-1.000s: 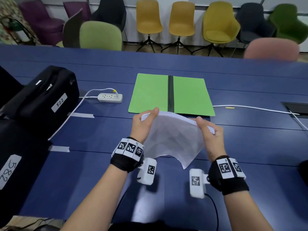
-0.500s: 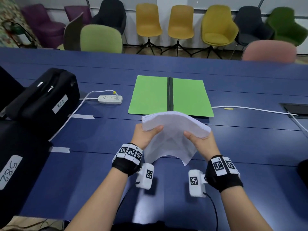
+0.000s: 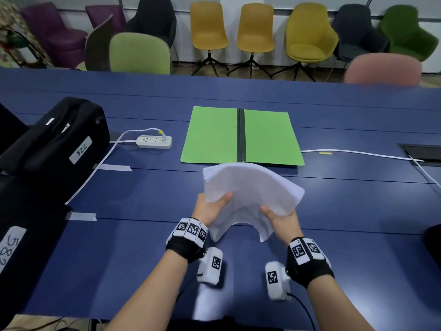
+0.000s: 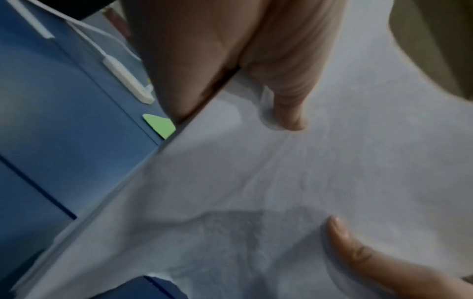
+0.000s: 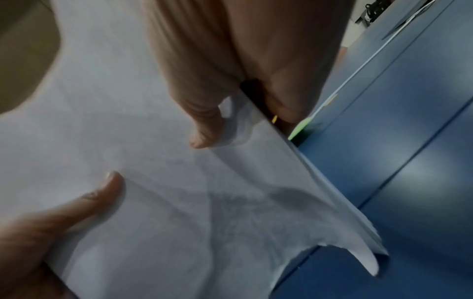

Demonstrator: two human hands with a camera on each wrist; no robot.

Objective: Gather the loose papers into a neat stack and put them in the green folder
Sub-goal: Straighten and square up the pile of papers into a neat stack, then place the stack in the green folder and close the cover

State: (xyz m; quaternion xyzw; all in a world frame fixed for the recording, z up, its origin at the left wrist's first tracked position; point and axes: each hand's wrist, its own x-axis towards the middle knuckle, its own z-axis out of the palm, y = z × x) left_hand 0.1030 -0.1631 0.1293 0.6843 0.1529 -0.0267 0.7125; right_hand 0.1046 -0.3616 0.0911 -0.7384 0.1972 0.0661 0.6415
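Observation:
A stack of white papers [image 3: 248, 189] is held above the blue table, bowed upward in the middle with its near edge sagging. My left hand [image 3: 212, 206] grips the stack's left side, thumb on top. My right hand [image 3: 279, 216] grips its right side the same way. Both wrist views show the papers [image 4: 281, 182] [image 5: 179, 192] close up, with a thumb pressed on the top sheet and fingers underneath. The green folder [image 3: 210, 137] lies open and flat just beyond the papers, a dark spine down its middle. A corner of the folder [image 4: 160, 125] shows past the stack's edge.
A white power strip [image 3: 154, 142] with its cable lies left of the folder. Black cases [image 3: 55, 144] labelled 522 and 582 fill the table's left side. A white cable [image 3: 358, 152] runs right to a floor-box hatch [image 3: 422, 155]. Chairs line the far side.
The stack has tilted from hanging almost upright to lying flatter and arched. Both hands have slid down its sides and closer together, and the papers have edged toward the folder.

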